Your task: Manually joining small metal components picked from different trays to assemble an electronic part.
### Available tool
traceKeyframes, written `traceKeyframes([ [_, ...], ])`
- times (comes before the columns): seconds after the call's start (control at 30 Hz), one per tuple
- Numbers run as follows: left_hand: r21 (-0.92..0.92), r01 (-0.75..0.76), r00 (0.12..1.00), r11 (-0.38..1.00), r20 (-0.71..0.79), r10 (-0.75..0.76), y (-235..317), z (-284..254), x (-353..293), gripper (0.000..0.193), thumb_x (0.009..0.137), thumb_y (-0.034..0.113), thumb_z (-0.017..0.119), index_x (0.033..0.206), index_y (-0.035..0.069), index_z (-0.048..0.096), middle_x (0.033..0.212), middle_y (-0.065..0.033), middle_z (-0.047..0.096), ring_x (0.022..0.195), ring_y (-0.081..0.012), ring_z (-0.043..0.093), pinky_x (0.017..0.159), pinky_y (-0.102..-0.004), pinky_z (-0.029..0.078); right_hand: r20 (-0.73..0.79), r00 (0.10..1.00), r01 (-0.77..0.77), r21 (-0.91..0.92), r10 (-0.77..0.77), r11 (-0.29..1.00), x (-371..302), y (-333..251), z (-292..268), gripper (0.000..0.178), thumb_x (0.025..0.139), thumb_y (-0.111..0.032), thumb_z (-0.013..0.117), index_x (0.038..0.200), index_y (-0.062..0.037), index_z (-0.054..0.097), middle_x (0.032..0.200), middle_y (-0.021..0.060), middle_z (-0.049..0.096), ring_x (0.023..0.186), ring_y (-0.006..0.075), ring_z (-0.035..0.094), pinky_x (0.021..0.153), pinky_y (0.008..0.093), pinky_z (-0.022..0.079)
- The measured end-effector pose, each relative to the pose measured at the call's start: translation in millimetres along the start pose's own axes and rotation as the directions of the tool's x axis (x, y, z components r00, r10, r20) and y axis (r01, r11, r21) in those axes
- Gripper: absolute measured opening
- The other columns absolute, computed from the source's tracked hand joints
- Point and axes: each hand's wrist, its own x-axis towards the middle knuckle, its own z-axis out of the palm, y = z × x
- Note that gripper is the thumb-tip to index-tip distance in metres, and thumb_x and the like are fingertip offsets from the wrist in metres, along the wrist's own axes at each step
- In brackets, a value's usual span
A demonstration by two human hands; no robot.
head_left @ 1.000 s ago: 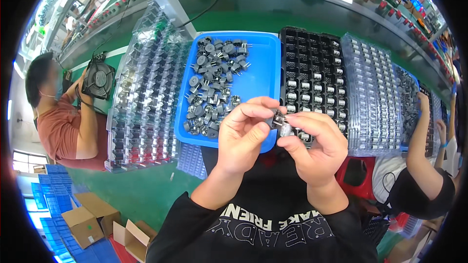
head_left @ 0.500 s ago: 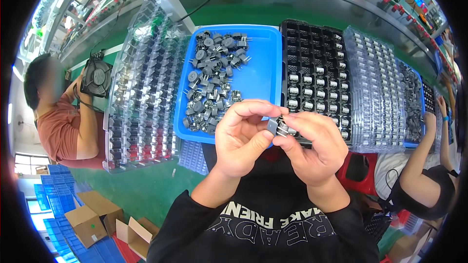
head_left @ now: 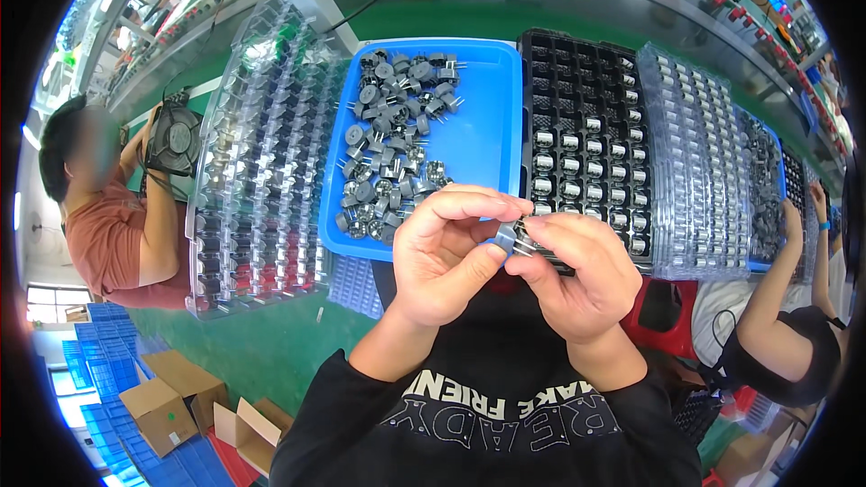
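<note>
In front of my chest, both hands meet around a small grey part with metal pins. My left hand pinches its grey body between thumb and fingers. My right hand closes thumb and fingertips at the pin side; whether a second piece sits there is hidden by the fingers. Just beyond my hands, a blue tray carries many loose grey round parts with pins on its left side. Right of it stands a black compartment tray with small silver cylinders in its nearer cells.
Stacked clear plastic trays with silver cylinders flank me at left and right. A person by a black fan sits left; another person's arm is at right. Cardboard boxes stand lower left.
My hands stay together at nearly the same spot. The grey part has turned slightly between the fingers, its pins showing more, and the view has shifted a little.
</note>
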Motion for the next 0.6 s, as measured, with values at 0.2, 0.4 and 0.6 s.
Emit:
traceKeyframes([
  [0.2,0.008,0.014,1.000,1.000,0.014,-0.014,0.6,0.3,1.2,0.037,0.085,-0.018,0.057,0.120,-0.007,0.058,0.123,-0.0201,0.059,0.122,-0.0323,0.062,0.106,-0.0442,0.052,-0.023,1.000,0.014,0.003,-0.014,1.000,-1.2,2.2,2.2,0.038,0.078,-0.024,0.089,0.103,0.0002,0.073,0.093,0.0129,0.073,0.081,0.0249,0.071,0.072,0.0329,0.057],
  [0.4,0.086,0.072,0.997,0.994,-0.043,-0.069,4.4,4.1,-0.5,0.033,0.087,-0.006,0.070,0.117,-0.001,0.057,0.115,-0.0168,0.062,0.115,-0.0343,0.065,0.098,-0.0436,0.055,-0.031,1.000,0.003,0.009,-0.003,1.000,-1.8,4.4,2.1,0.037,0.079,-0.025,0.088,0.102,-0.0002,0.074,0.093,0.0125,0.073,0.081,0.0241,0.070,0.070,0.0323,0.057],
  [0.6,0.300,-0.070,0.996,0.951,-0.032,0.084,-6.7,5.4,-5.8,0.032,0.085,-0.011,0.069,0.113,0.001,0.059,0.110,-0.0145,0.061,0.110,-0.0323,0.066,0.097,-0.0454,0.056,0.022,0.998,-0.068,0.120,0.066,0.990,-0.7,5.4,-3.1,0.030,0.079,-0.012,0.088,0.102,0.0008,0.073,0.093,0.0094,0.071,0.083,0.0189,0.069,0.070,0.0290,0.058],
])
